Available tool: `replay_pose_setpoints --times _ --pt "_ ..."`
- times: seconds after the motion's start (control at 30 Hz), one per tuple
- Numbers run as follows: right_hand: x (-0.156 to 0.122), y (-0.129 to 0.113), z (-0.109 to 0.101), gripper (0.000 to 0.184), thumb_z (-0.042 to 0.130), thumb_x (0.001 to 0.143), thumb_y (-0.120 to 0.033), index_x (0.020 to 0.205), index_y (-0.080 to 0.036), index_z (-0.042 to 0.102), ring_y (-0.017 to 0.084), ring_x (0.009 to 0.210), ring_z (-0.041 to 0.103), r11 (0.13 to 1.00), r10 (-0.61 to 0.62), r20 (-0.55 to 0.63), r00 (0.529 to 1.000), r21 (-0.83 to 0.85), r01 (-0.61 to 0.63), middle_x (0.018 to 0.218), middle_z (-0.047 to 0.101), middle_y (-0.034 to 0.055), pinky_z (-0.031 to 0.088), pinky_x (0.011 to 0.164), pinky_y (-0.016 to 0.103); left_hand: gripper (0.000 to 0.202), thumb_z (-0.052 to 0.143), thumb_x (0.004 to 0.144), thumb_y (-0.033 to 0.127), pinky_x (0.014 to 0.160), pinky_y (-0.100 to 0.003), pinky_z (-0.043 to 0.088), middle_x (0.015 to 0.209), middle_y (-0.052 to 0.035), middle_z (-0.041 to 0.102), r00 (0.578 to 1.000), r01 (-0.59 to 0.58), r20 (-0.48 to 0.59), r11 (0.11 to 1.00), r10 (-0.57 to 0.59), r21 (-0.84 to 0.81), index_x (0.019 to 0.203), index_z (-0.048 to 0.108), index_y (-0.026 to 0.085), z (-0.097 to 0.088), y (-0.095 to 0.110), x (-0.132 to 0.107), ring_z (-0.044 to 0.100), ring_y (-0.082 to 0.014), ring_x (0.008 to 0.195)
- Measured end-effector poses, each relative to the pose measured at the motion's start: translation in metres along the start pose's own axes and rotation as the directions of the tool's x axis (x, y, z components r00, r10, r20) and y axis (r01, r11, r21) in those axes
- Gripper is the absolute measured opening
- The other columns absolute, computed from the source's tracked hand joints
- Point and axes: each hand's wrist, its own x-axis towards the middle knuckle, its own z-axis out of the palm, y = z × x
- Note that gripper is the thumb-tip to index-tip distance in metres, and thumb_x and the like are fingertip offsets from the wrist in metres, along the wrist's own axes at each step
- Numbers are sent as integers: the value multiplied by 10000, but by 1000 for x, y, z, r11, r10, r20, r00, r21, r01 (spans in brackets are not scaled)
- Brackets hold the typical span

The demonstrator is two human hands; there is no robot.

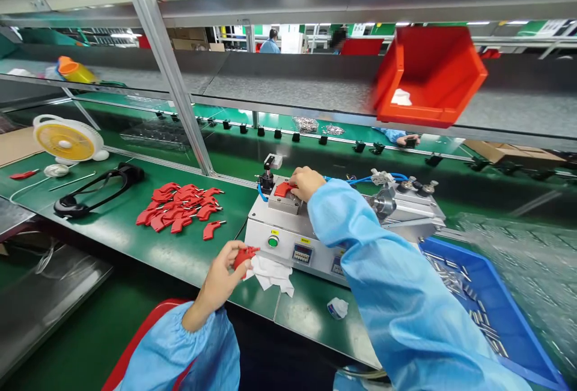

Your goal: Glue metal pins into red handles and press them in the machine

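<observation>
My left hand is closed around a red plastic handle piece, just in front of the bench machine. Reaching across, my right hand has its fingers on another red handle piece, which sits in the metal fixture of the grey machine. A green button and small counters are on the machine's front. White cloth lies below my left hand's piece. To the left is a loose pile of red handle pieces with thin metal tips.
A blue tray of metal pins stands at the right. An open small jar is near the front edge. Left are a headset and a yellow-white fan. A red bin overhangs from the shelf. Across the line shows a co-worker's hand.
</observation>
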Motion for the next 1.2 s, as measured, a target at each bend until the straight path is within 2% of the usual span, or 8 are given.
replay_pose_setpoints --times 0.13,0.33,0.53,0.67,0.87,0.97,1.07,1.2 --pt "13 -12 -3 99 722 834 -81 901 -132 772 297 1122 600 1000 10 -27 1000 5 -10 1174 679 156 507 922 390 347 672 916 385 867 -315 550 1288 -137 679 951 -294 -37 938 306 182 1186 591 182 3 45 45 682 -223 1111" --pt "-9 22 -49 231 576 983 -237 1134 -146 726 220 1040 628 992 88 -206 975 106 -67 1146 678 116 494 906 328 198 632 911 259 865 -340 541 1105 -99 658 730 -544 -44 620 681 566 1083 681 175 23 99 109 635 -221 1020" --pt "-78 34 -29 131 655 899 -171 952 -179 774 249 1011 665 998 52 23 998 -45 -51 1048 735 98 498 805 323 168 639 916 140 874 -366 511 1103 -123 651 834 -434 245 313 494 845 1080 663 167 70 114 154 598 -265 1034" --pt "-106 16 5 149 678 890 -135 1004 -137 775 304 1081 649 995 -31 59 998 -89 36 1077 723 156 532 896 408 128 592 906 67 825 -367 503 937 -124 653 857 -432 300 268 420 861 954 674 154 92 113 170 609 -281 973" --pt "-162 24 10 181 560 1006 -271 988 -181 717 270 1002 643 983 -83 -337 938 128 134 1069 718 127 522 881 414 184 547 1005 188 925 -429 515 1088 -166 699 834 -481 356 238 422 844 1004 716 115 85 101 160 631 -312 1085" --pt "-210 38 17 203 507 1040 -326 971 -219 665 217 889 663 972 20 -500 866 213 101 960 710 80 512 777 347 263 560 1024 233 1086 -419 461 1328 -159 657 753 -571 377 250 539 782 1227 677 114 66 77 132 571 -286 1281" --pt "-252 47 42 195 503 1048 -364 1029 -221 633 183 789 677 980 148 -538 830 191 -51 899 700 50 492 666 307 198 551 1039 247 980 -389 484 1157 -111 707 592 -664 264 275 761 696 1162 674 155 45 39 92 627 -250 1106" --pt "-272 54 81 292 429 1072 -393 1017 -211 651 167 735 677 956 274 -440 855 219 -194 891 680 57 514 634 290 133 528 1063 250 777 -309 485 934 -47 693 607 -714 309 332 732 617 1061 635 172 29 5 56 630 -184 845"
